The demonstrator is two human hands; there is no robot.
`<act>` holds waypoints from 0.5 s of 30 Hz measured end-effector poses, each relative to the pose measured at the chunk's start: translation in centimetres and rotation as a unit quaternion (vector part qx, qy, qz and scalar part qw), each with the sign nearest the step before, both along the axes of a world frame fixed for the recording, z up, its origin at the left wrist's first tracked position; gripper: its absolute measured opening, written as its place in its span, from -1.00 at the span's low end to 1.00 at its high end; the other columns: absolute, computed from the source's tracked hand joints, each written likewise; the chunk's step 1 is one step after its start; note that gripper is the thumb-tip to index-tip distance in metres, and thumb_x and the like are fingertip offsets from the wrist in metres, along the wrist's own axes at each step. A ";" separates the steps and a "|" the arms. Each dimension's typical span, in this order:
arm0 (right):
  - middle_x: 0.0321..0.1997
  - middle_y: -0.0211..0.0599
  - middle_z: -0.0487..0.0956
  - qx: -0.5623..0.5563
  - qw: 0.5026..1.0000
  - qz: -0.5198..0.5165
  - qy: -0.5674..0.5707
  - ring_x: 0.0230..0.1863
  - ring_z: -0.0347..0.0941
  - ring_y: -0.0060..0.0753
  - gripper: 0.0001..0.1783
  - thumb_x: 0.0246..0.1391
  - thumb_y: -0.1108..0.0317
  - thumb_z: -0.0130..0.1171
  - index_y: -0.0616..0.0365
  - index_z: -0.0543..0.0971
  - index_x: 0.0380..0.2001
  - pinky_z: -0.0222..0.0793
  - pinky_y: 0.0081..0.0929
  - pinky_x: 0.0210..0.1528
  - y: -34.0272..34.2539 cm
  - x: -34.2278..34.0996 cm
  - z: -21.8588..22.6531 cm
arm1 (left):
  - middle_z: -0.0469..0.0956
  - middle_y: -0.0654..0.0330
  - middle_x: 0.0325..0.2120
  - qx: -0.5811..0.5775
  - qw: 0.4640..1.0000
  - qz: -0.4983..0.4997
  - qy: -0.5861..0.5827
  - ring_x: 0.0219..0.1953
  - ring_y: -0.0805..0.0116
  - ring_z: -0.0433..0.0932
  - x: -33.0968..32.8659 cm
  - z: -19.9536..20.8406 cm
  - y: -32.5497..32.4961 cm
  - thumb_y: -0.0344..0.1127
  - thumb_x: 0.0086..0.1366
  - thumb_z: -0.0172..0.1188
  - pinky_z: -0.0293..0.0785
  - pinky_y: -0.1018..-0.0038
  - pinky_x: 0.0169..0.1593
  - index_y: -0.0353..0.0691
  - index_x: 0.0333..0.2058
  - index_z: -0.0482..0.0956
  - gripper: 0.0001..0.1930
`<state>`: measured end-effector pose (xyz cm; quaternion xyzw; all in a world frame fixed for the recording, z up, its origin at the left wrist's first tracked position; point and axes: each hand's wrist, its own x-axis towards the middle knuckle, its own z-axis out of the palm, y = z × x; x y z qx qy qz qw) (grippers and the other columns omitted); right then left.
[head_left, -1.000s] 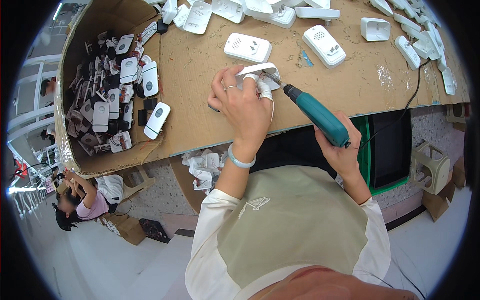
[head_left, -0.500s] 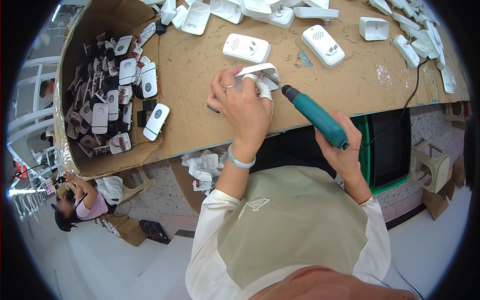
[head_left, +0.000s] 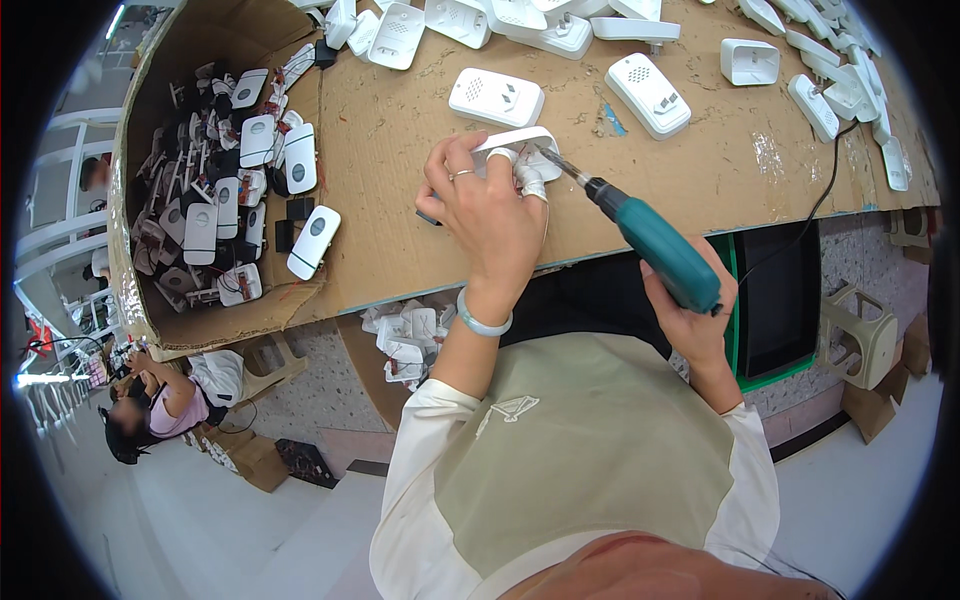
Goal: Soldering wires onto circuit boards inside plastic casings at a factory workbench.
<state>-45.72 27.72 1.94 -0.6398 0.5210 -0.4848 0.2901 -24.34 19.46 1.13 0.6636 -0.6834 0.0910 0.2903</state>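
My left hand (head_left: 480, 215), with white wrapping on some fingertips, is closed around a white plastic housing (head_left: 520, 138) held tilted above the cardboard-covered table. Part of the housing is hidden behind my fingers. In my right hand (head_left: 695, 310) is a teal electric screwdriver (head_left: 660, 250), gripped near its rear end. Its thin metal bit slants up and left, with the tip by the housing's right edge; whether they touch I cannot tell. Beyond my left hand lie two more white housings, one with small slots (head_left: 497, 97) and one with plug pins (head_left: 650, 95).
At left stands a cardboard box (head_left: 300, 318) of white doorbell-like units and wires. More white shells (head_left: 395, 35) crowd the table's far side. A black cord (head_left: 825, 190) runs at right. Below are a green-edged black crate (head_left: 780, 295) and a stool (head_left: 860, 330). Another person (head_left: 175, 395) sits at lower left.
My right hand has drawn the screwdriver back, down and to the right, so its bit sits farther out of the housing. My left hand and the housing stay nearly in place.
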 end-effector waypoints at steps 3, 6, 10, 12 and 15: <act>-0.29 -0.18 0.64 0.030 0.999 -0.030 -0.026 -0.32 0.56 -0.27 -0.77 -0.03 0.64 0.38 0.32 0.63 -0.24 0.47 -0.47 -0.22 0.8 -0.1 0.5 | 0.53 0.14 -0.04 0.006 1.000 0.003 -0.005 0.13 0.05 0.34 0.3 0.1 0.1 -0.38 -0.02 0.38 0.10 0.09 0.07 -0.22 -0.38 0.72 -0.83; -0.30 -0.20 0.64 0.048 0.996 -0.062 -0.049 -0.33 0.56 -0.35 -0.79 -0.01 0.62 0.39 0.33 0.63 -0.25 0.46 -0.52 -0.23 1.4 0.1 0.7 | 0.53 0.14 -0.03 0.009 1.000 0.007 -0.002 0.13 0.05 0.34 0.7 0.2 0.2 -0.38 -0.03 0.38 0.09 0.10 0.06 -0.23 -0.38 0.72 -0.82; -0.31 -0.21 0.62 0.055 0.993 -0.090 -0.061 -0.35 0.55 -0.39 -0.79 0.00 0.60 0.40 0.33 0.64 -0.25 0.46 -0.54 -0.22 1.9 0.1 0.9 | 0.53 0.11 0.00 0.037 0.999 0.012 0.006 0.18 0.02 0.33 0.7 0.5 0.2 -0.38 -0.03 0.38 0.13 0.03 0.13 -0.21 -0.33 0.73 -0.79; -0.31 -0.22 0.62 0.022 0.994 -0.092 -0.052 -0.35 0.56 -0.37 -0.77 0.00 0.58 0.42 0.32 0.64 -0.24 0.48 -0.51 -0.22 1.4 -0.2 0.4 | 0.51 0.04 0.05 0.055 0.998 -0.001 0.033 0.23 -0.07 0.31 0.0 0.3 0.0 -0.40 -0.02 0.36 0.12 -0.03 0.22 -0.25 -0.31 0.70 -0.77; -0.31 -0.19 0.61 0.046 0.991 -0.088 -0.088 -0.33 0.59 -0.26 -0.71 -0.04 0.50 0.45 0.27 0.63 -0.21 0.51 -0.41 -0.21 1.3 -0.9 0.3 | 0.52 -0.10 0.04 0.066 0.993 -0.059 0.075 0.11 -0.14 0.45 0.9 -0.5 -0.4 -0.37 0.12 0.37 0.30 0.05 0.22 -0.31 -0.22 0.70 -0.76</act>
